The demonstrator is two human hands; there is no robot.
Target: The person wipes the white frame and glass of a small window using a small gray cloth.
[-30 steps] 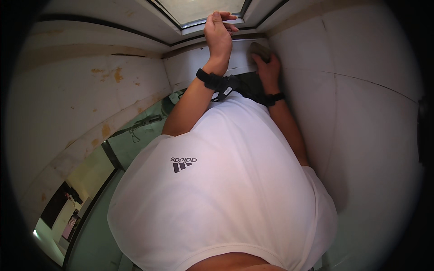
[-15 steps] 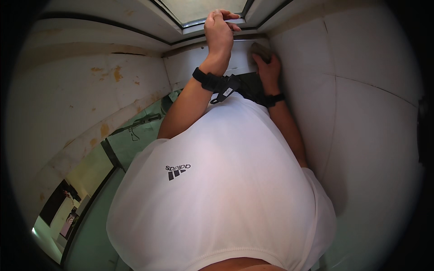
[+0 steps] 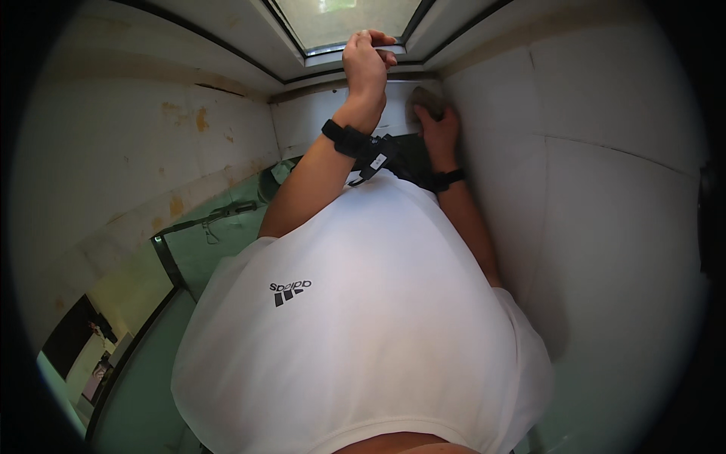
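Observation:
Up by the window, my left hand (image 3: pixel 366 66) is raised in front of the lower frame, its loosely curved fingers and thumb apart and nothing visible in them. Lower and to the right, my right hand (image 3: pixel 440 130) grips a grey-brown cloth (image 3: pixel 425 101), bunched up so that its exact shape is unclear. The cloth is against the white tiled strip (image 3: pixel 306 121) below the window, near the corner with the right wall. A black strap (image 3: pixel 349 138) circles my left wrist, and another strap (image 3: pixel 448 179) is on the right one.
A window (image 3: pixel 344 26) with pale frame and dark seals is ahead. White tiled walls close in on both sides; the left wall (image 3: pixel 136 174) has yellow-brown stains, and the right wall (image 3: pixel 597 204) is close to my arm. A dark-framed opening (image 3: pixel 144 329) lies lower left.
The cloth and my right hand have shifted slightly left and down in view. My left hand sits a little lower, and more of the window shows as the whole view has tilted.

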